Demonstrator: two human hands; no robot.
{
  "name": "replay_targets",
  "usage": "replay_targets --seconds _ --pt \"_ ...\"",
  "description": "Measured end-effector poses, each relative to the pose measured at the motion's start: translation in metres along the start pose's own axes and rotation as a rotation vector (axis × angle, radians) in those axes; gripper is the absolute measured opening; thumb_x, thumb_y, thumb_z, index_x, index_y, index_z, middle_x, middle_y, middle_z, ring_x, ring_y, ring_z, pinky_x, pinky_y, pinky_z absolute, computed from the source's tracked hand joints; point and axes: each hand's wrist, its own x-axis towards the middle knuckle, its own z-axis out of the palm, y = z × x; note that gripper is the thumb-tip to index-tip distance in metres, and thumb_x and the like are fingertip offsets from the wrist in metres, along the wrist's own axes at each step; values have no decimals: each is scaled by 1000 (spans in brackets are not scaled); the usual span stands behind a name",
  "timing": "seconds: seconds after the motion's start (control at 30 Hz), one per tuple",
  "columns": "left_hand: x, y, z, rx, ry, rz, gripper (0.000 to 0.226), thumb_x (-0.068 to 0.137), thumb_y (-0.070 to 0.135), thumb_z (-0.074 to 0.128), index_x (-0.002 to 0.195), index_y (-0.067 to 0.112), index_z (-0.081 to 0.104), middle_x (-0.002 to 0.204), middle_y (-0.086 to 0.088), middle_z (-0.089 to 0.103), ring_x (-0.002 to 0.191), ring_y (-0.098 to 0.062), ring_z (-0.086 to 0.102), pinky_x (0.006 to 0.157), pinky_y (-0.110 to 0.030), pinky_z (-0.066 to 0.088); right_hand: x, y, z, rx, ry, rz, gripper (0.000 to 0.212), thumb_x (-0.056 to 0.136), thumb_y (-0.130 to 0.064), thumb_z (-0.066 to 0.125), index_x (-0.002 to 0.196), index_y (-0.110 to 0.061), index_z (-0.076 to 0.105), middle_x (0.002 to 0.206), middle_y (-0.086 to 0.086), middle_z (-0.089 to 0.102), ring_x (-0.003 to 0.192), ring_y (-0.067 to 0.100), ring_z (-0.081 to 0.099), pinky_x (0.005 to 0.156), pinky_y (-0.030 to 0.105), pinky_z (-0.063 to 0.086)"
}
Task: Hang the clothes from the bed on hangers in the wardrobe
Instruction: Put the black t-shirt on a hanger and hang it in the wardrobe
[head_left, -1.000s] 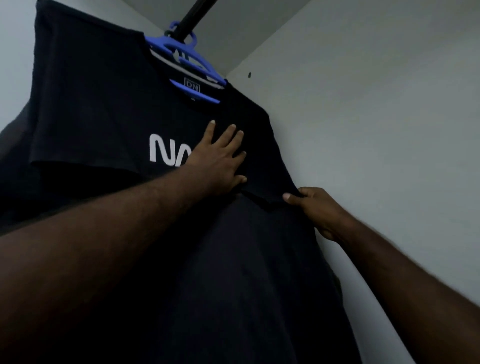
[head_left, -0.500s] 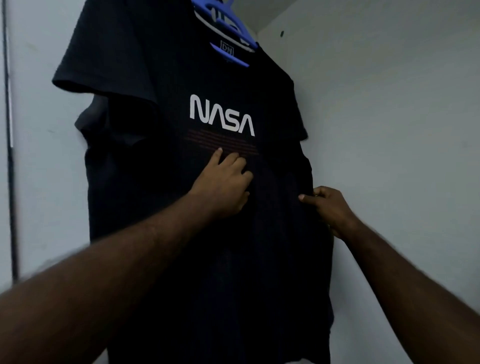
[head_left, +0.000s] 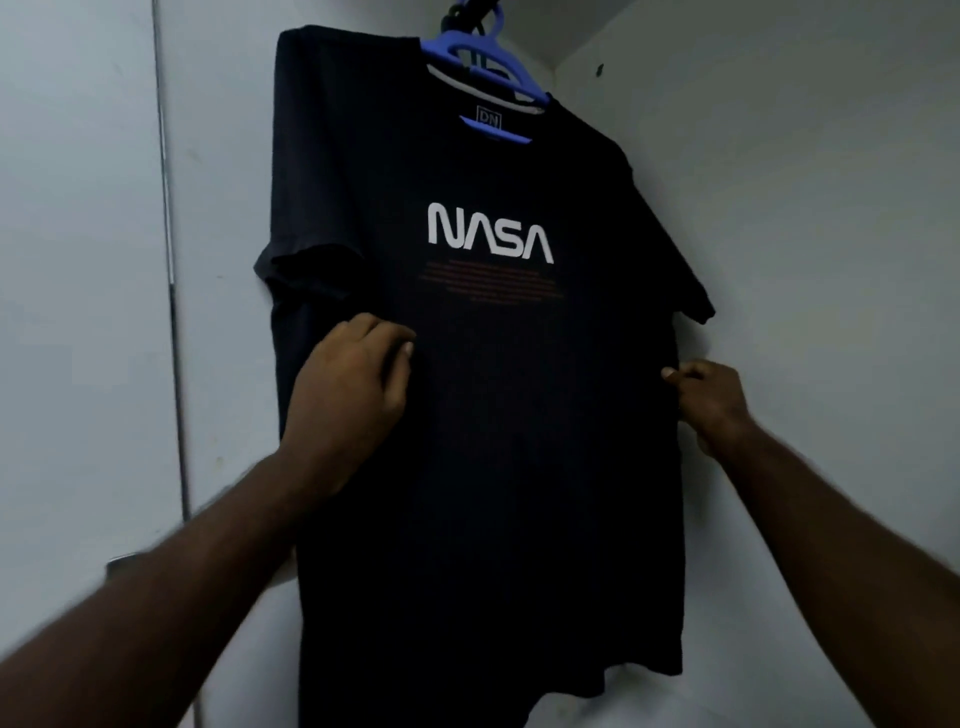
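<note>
left hand (head_left: 353, 384) bare | right hand (head_left: 711, 400) bare | both forearms (head_left: 156, 597) bare down to the frame's lower edge

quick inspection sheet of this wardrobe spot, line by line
surface: nothing seen
job's things: black NASA T-shirt hangs on a blue hanger, print facing the camera; the hanger hooks over a dark rail at the top edge
clutter: nothing seen
grips: left hand holds the shirt front below the print, fingers curled; right hand pinches the shirt's side edge
cables: nothing seen
surroundings: pale wardrobe walls meet in a corner behind the shirt; thin vertical metal strip on the left; small dark mark on the right wall
</note>
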Motion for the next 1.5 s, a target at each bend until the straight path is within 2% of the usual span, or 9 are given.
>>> replay_targets --seconds 0.3,0.47,0.63,0.77,0.9,1.17,1.3,1.4,1.5 --pt "-36 -15 -31 -116 197 -590 30 96 30 56 119 10 59 114 -9 59 93 -14 53 81 -27 39 9 1 -16 -43 -45 36 20 86 -24 71 70 -14 64 84 17 68 87 40 68 81 57 57" --pt "-35 -21 -42 -314 84 -805 33 86 43 67 101 13 66 90 -4 68 82 -20 66 75 -40 56 31 13 -27 -49 -66 40 37 78 -31 72 80 5 62 82 30 63 74 43 65 77 58 55" --pt "-37 -12 -54 -301 41 -736 30 88 28 69 71 5 60 65 -7 62 59 -15 56 61 -30 48 19 -1 -25 -58 -71 6 25 93 -17 62 72 -4 62 78 15 59 76 28 57 74 43 49" --pt "-36 -13 -58 -443 98 -829 32 92 32 62 86 1 57 76 -15 63 70 -25 58 71 -48 54 21 -1 -28 -140 -37 -34 21 96 -12 57 92 6 67 88 21 63 86 34 60 82 43 48" --pt "-37 -13 -58 -568 94 -900 16 96 25 59 96 10 53 81 -13 62 70 -25 58 63 -36 47 14 -4 -29 -204 -26 -14 24 96 -5 53 105 13 65 110 31 65 106 43 61 92 40 46" --pt "-90 13 -52 -733 -241 -905 10 90 9 65 98 15 65 83 -2 74 78 -16 72 60 -24 51 -65 29 -32 21 -215 22 12 91 -15 68 95 -4 67 87 9 67 74 15 60 67 21 48" --pt "-137 15 -47 -642 -325 -917 15 96 10 56 96 7 71 89 -6 76 90 -25 71 86 -39 55 -107 80 -46 -33 -318 168 9 93 -3 56 97 -7 64 93 17 65 69 18 58 59 26 47" --pt "-157 17 -41 -681 -269 -975 17 97 11 54 87 2 65 82 -5 72 86 -28 68 89 -46 53 -129 90 -50 86 -396 287 15 96 -23 59 103 -9 63 94 7 69 72 16 64 57 26 51" --pt "-175 31 -33 -771 -340 -1007 19 94 14 59 112 15 64 100 4 73 94 -16 69 82 -33 53 -138 95 -45 101 -477 283 21 93 -32 65 97 -11 64 95 2 71 81 14 67 63 27 54"
